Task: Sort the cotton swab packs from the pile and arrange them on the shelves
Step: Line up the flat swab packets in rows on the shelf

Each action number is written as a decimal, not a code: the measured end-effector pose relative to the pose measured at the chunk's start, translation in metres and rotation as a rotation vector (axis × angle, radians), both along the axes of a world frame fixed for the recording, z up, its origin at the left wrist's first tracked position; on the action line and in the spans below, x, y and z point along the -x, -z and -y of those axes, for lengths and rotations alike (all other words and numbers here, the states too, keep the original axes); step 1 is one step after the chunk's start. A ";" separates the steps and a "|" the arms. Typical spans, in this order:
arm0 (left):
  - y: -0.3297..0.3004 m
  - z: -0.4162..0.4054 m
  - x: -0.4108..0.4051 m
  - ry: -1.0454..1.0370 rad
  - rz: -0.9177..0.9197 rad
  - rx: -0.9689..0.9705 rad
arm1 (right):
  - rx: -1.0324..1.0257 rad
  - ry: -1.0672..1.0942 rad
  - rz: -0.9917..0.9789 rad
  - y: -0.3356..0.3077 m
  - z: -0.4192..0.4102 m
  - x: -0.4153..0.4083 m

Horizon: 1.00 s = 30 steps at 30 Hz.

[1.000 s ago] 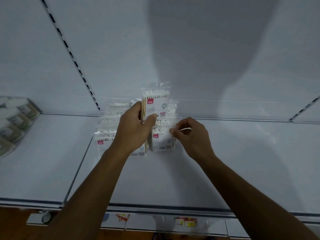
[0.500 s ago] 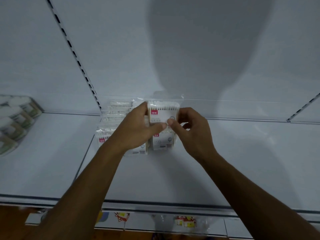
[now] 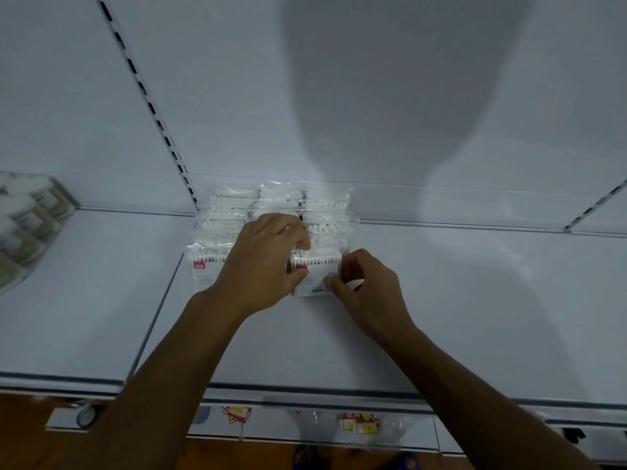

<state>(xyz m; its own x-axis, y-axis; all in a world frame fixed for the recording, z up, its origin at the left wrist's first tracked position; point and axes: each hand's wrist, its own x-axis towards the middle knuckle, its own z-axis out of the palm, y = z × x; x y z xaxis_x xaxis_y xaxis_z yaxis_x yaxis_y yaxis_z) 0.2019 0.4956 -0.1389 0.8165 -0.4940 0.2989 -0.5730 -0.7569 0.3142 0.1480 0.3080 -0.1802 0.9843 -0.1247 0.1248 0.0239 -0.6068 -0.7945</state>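
Note:
Several clear cotton swab packs [image 3: 234,212] with white tips and red labels stand in rows at the back of the white shelf [image 3: 441,317]. At the front of the right row is one pack [image 3: 317,274], upright on the shelf. My left hand [image 3: 261,262] pinches its left edge between thumb and fingers. My right hand [image 3: 366,290] pinches its lower right corner. The left hand hides part of the middle packs.
Round cotton swab tubs [image 3: 23,225] lie stacked at the far left on the neighbouring shelf section. A slotted upright [image 3: 149,103] runs up the back panel. Below the shelf's front edge a lower shelf [image 3: 363,425] holds small packets. Bare shelf spreads to the right.
The pack held up in the air has come down and forward to the front of the right row. Both hands followed it down and now hold it on the shelf.

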 end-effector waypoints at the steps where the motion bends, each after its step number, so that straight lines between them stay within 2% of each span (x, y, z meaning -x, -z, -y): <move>1: 0.001 0.000 0.000 0.002 0.001 -0.006 | 0.023 0.007 -0.008 0.001 -0.001 0.000; 11: -0.003 0.005 -0.001 0.010 0.008 -0.037 | 0.072 0.015 -0.128 -0.002 -0.002 0.003; 14: -0.016 0.023 -0.003 0.034 0.029 0.006 | 0.150 0.071 -0.075 -0.010 0.008 0.011; 19: -0.035 0.089 -0.004 0.143 0.029 0.124 | 0.282 0.150 -0.015 -0.025 0.061 0.025; 23: -0.038 0.149 0.015 0.228 -0.015 0.145 | 0.430 0.219 -0.026 -0.027 0.121 0.044; 30: -0.050 0.293 0.058 0.336 -0.034 0.106 | 0.446 0.327 -0.085 -0.035 0.245 0.099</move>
<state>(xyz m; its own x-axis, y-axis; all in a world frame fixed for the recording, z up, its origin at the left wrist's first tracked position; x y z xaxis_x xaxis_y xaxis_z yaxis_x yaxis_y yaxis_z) 0.1436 0.2028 -0.0891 0.6239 -0.7044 0.3384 -0.7724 -0.4898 0.4044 0.0493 0.0630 -0.1452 0.9122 -0.3784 0.1570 -0.2750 -0.8496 -0.4500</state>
